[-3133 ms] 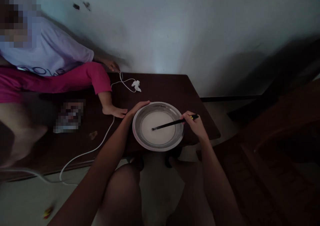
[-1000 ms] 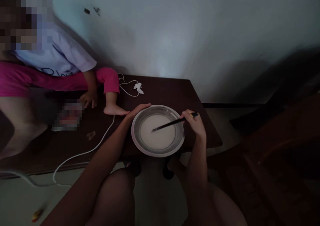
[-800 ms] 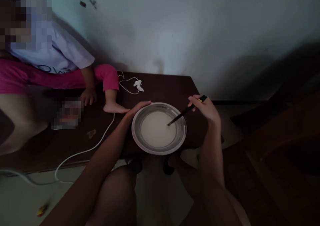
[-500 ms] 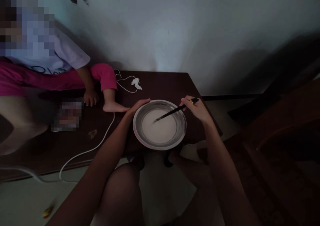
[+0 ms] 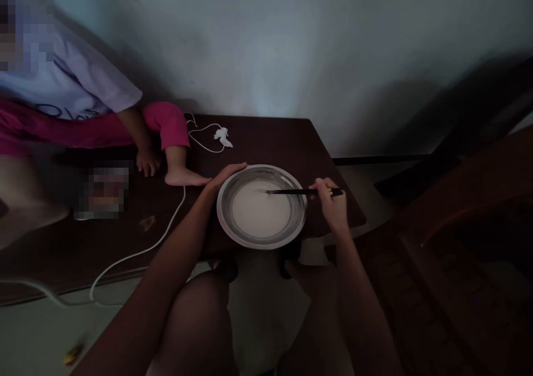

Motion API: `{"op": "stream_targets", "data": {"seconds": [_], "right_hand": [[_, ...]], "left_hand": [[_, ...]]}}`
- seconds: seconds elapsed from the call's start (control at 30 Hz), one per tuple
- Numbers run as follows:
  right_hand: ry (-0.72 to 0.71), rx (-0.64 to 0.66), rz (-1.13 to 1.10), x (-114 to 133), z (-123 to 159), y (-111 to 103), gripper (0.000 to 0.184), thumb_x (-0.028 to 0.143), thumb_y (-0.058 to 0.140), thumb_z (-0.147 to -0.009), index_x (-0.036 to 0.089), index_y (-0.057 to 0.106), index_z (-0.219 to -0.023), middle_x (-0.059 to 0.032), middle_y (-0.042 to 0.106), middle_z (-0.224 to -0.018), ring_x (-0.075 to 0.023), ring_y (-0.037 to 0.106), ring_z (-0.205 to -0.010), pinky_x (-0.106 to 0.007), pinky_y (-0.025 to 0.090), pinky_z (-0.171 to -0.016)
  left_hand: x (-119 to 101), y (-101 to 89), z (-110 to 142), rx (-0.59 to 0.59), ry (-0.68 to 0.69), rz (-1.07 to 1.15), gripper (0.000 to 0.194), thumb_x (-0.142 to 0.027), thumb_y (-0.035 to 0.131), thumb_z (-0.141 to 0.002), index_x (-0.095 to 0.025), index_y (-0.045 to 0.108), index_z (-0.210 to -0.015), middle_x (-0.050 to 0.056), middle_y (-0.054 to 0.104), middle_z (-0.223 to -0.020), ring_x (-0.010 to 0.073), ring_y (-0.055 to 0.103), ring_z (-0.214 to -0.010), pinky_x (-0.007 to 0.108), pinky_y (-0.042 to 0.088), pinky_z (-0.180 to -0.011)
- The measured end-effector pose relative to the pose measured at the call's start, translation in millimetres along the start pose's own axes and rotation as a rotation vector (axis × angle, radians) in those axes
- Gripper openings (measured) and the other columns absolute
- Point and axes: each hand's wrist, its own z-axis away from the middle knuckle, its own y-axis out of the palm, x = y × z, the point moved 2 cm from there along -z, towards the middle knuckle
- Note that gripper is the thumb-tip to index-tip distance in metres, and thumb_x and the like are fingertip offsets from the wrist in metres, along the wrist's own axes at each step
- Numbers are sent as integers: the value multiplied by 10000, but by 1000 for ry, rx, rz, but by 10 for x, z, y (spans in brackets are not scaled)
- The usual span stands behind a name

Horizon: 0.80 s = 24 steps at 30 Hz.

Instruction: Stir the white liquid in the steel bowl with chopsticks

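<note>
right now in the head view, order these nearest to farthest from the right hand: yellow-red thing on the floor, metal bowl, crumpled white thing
1. Metal bowl: just left of the right hand.
2. Crumpled white thing: farther left, beyond the metal bowl.
3. Yellow-red thing: far lower left.

Dark lettering [image 5: 69,113] runs across the front of a pale shirt [image 5: 94,70]; it opens with a large round letter like an O, and the letters after it are too unclear to read for certain. Yellow marks [image 5: 331,191] on the black stick [image 5: 293,191] are too small to read.
</note>
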Motion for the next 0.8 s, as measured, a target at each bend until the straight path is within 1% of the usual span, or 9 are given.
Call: {"op": "stream_targets", "data": {"seconds": [0.03,0.1,0.2,0.27,0.37,0.47,0.6,0.67,0.8], "right_hand": [[25,-62,-4,-14,-4,-59,424,515,498,-895,198,632,-647,17,551,-542,-126,530,-552,-266,399,-576],[48,-56,-48,-17,4,-120,453,527,490,-897,201,611,-607,22,528,-501,-114,485,-482,-263,374,-522],[39,162,-116,3,35,-34,431,528,525,-877,205,627,-611,21,548,-506,-118,510,-493,-266,400,-539],[-1,241,-111,5,36,37,392,515,546,-867,205,659,-655,14,588,-559,-129,558,-559,-271,427,-588],[-18,92,-60,-38,-1,-14,372,491,538,-880,203,665,-680,11,600,-595,-128,569,-593,-270,432,-613],[25,-42,-78,-77,-11,-118,435,489,496,-906,202,615,-601,21,555,-531,-106,500,-490,-261,394,-539],[-17,214,-145,-40,-12,33,386,481,535,-888,205,652,-646,22,562,-534,-118,550,-547,-261,428,-587],[-65,270,-135,-37,-63,116,348,482,564,-868,204,683,-697,12,600,-580,-128,581,-607,-265,445,-626],[4,16,-124,-153,-240,8,435,536,528,-872,201,636,-617,13,574,-535,-108,503,-483,-261,394,-514]], "left_hand": [[-2,-3,-3,-8,5,-6,424,-520,791,-609,-141,721,-786,30,709,-743,182,639,-717,280,495,-707],[-3,-8,-14,14,25,-25,444,-532,786,-609,-137,728,-802,44,717,-775,191,644,-743,286,500,-725],[1,-19,-25,53,42,-37,454,-537,758,-640,-139,738,-859,64,727,-835,213,654,-798,309,510,-763],[5,-23,-24,58,30,-33,451,-527,750,-650,-142,741,-885,66,729,-843,217,657,-813,315,513,-774],[7,-27,-20,40,12,-28,455,-530,762,-636,-142,742,-872,61,728,-812,209,658,-795,301,513,-762],[7,-33,-24,14,2,-28,440,-531,768,-632,-144,739,-840,55,724,-778,203,661,-781,287,511,-750],[10,-23,-26,25,-35,9,393,-497,756,-659,-145,736,-831,44,718,-753,185,655,-748,272,505,-725],[7,-14,-19,22,-37,25,374,-481,751,-669,-140,733,-823,41,714,-741,172,644,-715,262,500,-698],[-2,9,0,14,-31,26,351,-458,739,-683,-134,726,-816,42,708,-738,174,638,-702,269,497,-693]]}}
